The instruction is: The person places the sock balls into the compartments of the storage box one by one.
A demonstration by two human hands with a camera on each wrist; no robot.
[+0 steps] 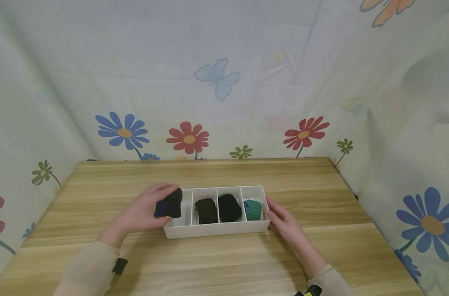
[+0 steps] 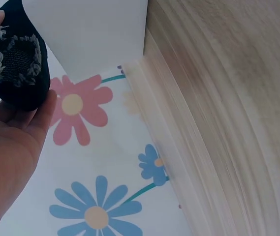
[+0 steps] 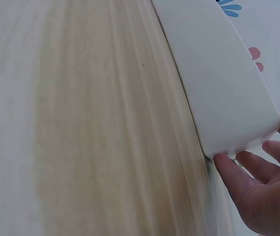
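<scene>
My left hand [image 1: 144, 209] pinches a dark folded sock [image 1: 171, 204] between thumb and fingers, over the leftmost compartment of a white divided box [image 1: 217, 228]. Loose pale threads and a bit of blue show on the sock [image 2: 24, 64] in the left wrist view. Inside the box sit a dark brown rolled sock [image 1: 206, 211], a black one [image 1: 229, 208] and a green ribbed one [image 1: 253, 210], each in its own compartment. Against the box's right end, the fingertips of my right hand [image 1: 286, 223] touch the wall; in the right wrist view they spread along that end.
The box stands on a wood-grain table [image 1: 217, 267]. Behind the table's back edge hangs a white cloth [image 1: 246, 115] printed with flowers and butterflies, and it also lines both sides. A dark strap [image 1: 120, 266] shows by the left sleeve.
</scene>
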